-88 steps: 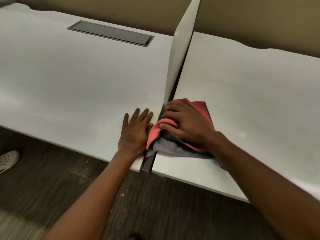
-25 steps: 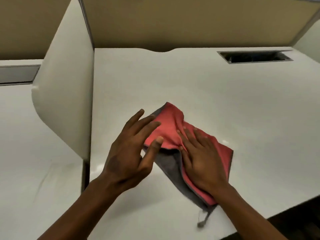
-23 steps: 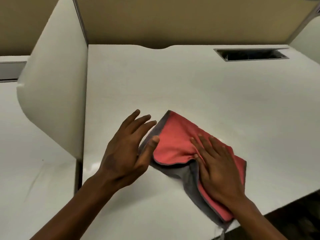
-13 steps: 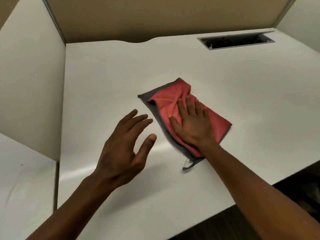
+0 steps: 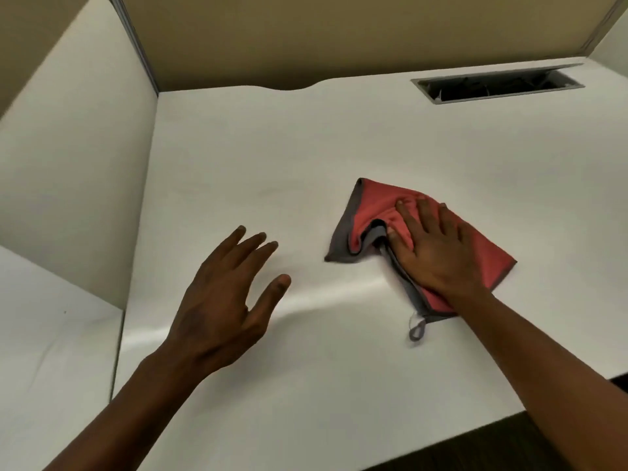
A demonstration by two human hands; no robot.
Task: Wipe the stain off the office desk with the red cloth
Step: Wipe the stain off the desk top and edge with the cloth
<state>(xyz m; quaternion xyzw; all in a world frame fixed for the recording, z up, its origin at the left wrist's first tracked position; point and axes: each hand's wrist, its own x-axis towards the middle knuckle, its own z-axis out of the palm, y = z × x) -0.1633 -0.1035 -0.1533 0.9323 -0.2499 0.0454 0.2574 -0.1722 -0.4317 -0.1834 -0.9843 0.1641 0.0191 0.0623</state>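
White office desk (image 5: 306, 147) fills most of the view; its near edge is cut off at 5 o'clock by dark floor. No stain can be made out on the surface, only a pale glare streak across the middle. Tan partition wall (image 5: 306, 35) is seen at 12 o'clock, top cropped. White side divider (image 5: 74, 164) stands at 9 o'clock, a neighbouring desk (image 5: 51, 368) below it at 8 o'clock, partly out of frame. Cable cutout (image 5: 499, 85) is set in the desk at 1 o'clock, contents dark and unreadable. Both forearms are cropped at the bottom edge. Left hand (image 5: 221, 307) is seen at 7 o'clock, fingers straight and spread, nothing held; contact with the desk cannot be told. Right hand (image 5: 438, 253) at 3 o'clock is laid flat, fingers extended, pressed on the red cloth (image 5: 373, 205). Cloth lies on the desk right of centre, grey-edged, bunched at its left, mostly hidden under the palm. Small grey hanging loop (image 5: 417, 329) is seen at the cloth's near corner.
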